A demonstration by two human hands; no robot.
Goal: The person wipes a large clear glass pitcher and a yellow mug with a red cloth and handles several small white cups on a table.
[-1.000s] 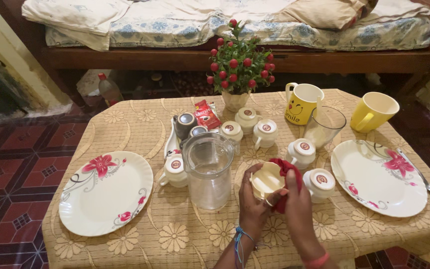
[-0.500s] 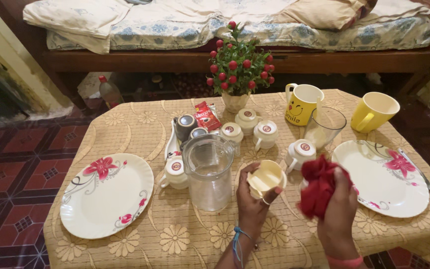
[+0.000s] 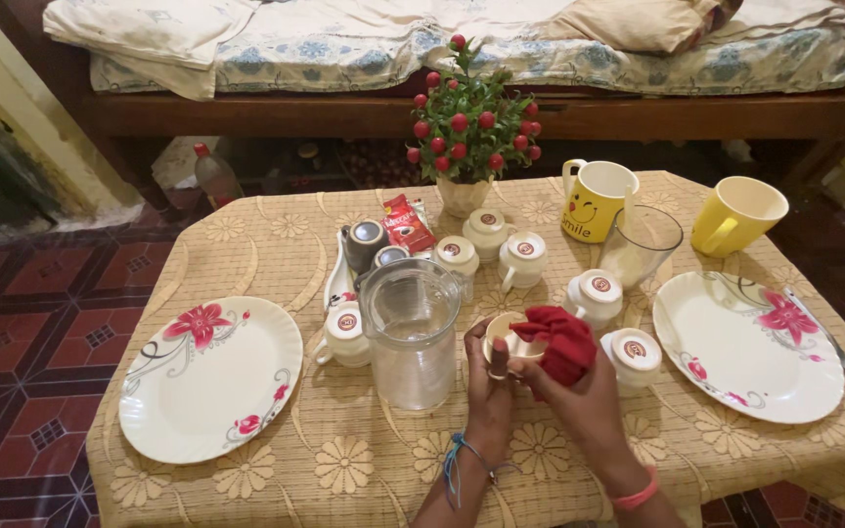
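My left hand (image 3: 488, 376) grips a small cream cup (image 3: 503, 337) just above the table, a little right of the clear plastic jug (image 3: 409, 330). My right hand (image 3: 579, 396) holds a crumpled red cloth (image 3: 557, 340) and presses it against the cup's open mouth. Several more small cream cups stand upside down around my hands, one (image 3: 634, 356) just right of the cloth and another (image 3: 594, 294) behind it.
A yellow patterned tablecloth (image 3: 276, 240) covers the table. White floral plates lie at the left (image 3: 209, 376) and right (image 3: 747, 345), a spoon (image 3: 841, 344) beside the right one. At the back stand a red-berry plant (image 3: 468, 127), two yellow mugs (image 3: 594, 200) (image 3: 738, 215) and a glass tumbler (image 3: 640, 247). A bed (image 3: 442, 59) is behind.
My right hand, which had pulled the red cloth away to the right, has brought it back onto the cup. My left hand has turned the cup more upright.
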